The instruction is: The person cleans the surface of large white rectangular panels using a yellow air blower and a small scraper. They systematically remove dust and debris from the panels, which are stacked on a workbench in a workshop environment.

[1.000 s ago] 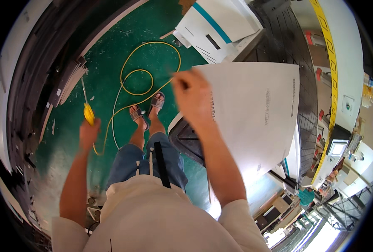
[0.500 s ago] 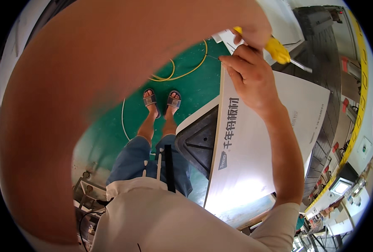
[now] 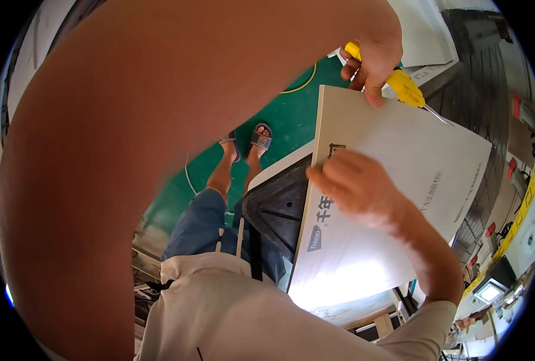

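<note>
My left hand (image 3: 377, 63) is wrapped round the yellow handle of a screwdriver (image 3: 406, 89), whose metal shaft points down to the right over the board. Its fingers rest at the far edge of a pale board (image 3: 394, 135) with dark print on its face. Lower down, my right hand (image 3: 360, 188) is slightly blurred, with its fingers curled together at the board's left edge; whatever they hold, if anything, is hidden. Beside that edge, a black triangular plastic piece (image 3: 282, 207) is in view.
My left forearm (image 3: 99, 150) covers much of the left side. A yellow hose (image 3: 303, 84) lies on the green floor (image 3: 273, 108). At the right are a dark slatted surface (image 3: 481, 90), a yellow-marked strip (image 3: 529, 207) and a small lit lamp (image 3: 490, 293). Another pale panel (image 3: 418, 36) stands beyond.
My right hand has moved from beside the left hand down along the board's left edge. My left hand, still holding the screwdriver, has shifted slightly in the view.
</note>
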A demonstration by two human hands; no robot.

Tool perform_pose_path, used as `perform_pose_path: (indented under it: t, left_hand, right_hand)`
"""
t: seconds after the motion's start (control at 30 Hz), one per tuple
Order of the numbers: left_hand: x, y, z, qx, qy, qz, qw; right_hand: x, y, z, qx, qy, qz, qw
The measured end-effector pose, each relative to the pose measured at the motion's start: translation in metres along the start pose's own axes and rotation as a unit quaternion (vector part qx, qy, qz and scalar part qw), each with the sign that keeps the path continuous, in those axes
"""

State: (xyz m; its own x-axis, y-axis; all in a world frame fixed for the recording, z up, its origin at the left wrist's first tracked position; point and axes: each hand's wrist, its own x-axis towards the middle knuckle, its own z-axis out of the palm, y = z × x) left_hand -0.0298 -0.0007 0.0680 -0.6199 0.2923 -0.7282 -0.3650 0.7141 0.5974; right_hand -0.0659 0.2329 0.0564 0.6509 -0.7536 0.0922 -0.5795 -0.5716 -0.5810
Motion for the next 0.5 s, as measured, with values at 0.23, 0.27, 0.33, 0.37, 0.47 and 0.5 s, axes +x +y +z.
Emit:
perform_pose_path:
  t: [0.23, 0.27, 0.33, 0.37, 0.47, 0.5]
  left_hand:
    - [-0.009, -0.005, 0.007, -0.039, 0.006, -0.048, 0.998]
    - [-0.012, -0.007, 0.003, -0.041, -0.002, -0.053, 0.998]
    - [-0.01, -0.007, -0.005, -0.045, -0.02, -0.052, 0.997]
    - [-0.008, -0.007, -0.006, -0.047, -0.029, -0.052, 0.997]
    - [0.008, -0.006, 0.016, -0.031, 0.06, -0.028, 0.997]
    - [0.003, -0.006, 0.019, -0.031, 0.082, -0.022, 0.996]
  right_hand:
    - [0.043, 0.052, -0.011, -0.074, 0.172, 0.051, 0.981]
    - [0.051, 0.055, -0.011, -0.071, 0.169, 0.045, 0.982]
    - [0.052, 0.055, -0.01, -0.065, 0.157, 0.041, 0.985]
    - [0.044, 0.053, -0.005, -0.083, 0.131, 0.019, 0.988]
    - [0.01, 0.002, 0.015, -0.04, 0.064, 0.027, 0.997]
    - [-0.002, -0.018, 0.02, -0.037, 0.058, 0.012, 0.998]
